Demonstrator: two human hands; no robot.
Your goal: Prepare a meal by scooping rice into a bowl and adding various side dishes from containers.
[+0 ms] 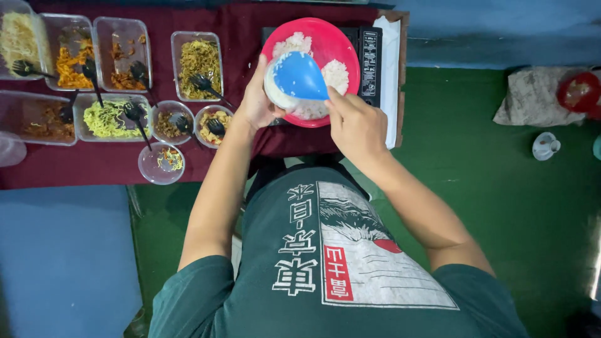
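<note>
Scooping rice: your left hand (255,100) and right hand (354,124) both grip the blue-and-white bowl (295,80), tilted over the red rice basin (338,44) on the counter (250,25). Next move likely needs a steady lift, keeping rice in the bowl.

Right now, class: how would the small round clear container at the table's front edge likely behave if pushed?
The small round container looks like thin clear plastic and holds only a little food, so it is probably light and would slide easily on the maroon cloth. Sitting near the edge, it could perhaps tip off.
</note>
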